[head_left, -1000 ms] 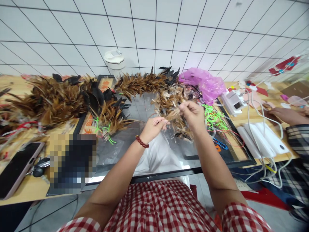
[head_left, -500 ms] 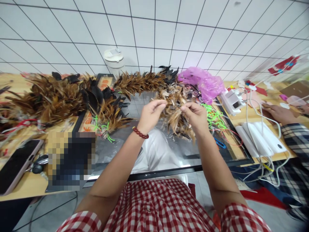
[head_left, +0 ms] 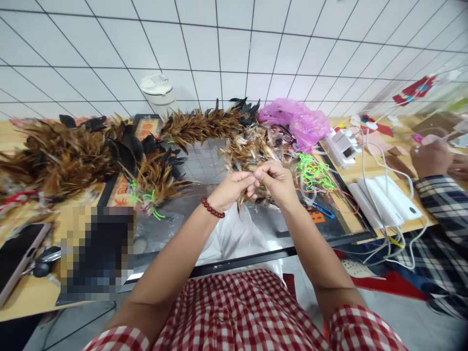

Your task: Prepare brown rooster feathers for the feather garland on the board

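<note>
My left hand (head_left: pixel 230 189), with a red bead bracelet at the wrist, and my right hand (head_left: pixel 276 181) meet fingertip to fingertip above the glass-topped table (head_left: pixel 219 229). Both pinch a small bunch of brown feathers (head_left: pixel 244 201) that hangs down between them. Just behind the hands lies a loose heap of pale brown feathers (head_left: pixel 248 148). A long bound strand of brown and black feathers (head_left: pixel 201 124) curves across the back of the table.
A big pile of brown and black feathers (head_left: pixel 62 156) lies at left, a phone (head_left: pixel 16 256) at the near left edge. Green cords (head_left: pixel 314 173), a pink plastic bag (head_left: pixel 296 122), white boxes with cables (head_left: pixel 383 202) sit at right. Another person's hand (head_left: pixel 433 158) works at far right.
My hands were apart half a second ago and have come together, closing on the feather bunch lower and nearer to me. The other person's hand has shifted slightly.
</note>
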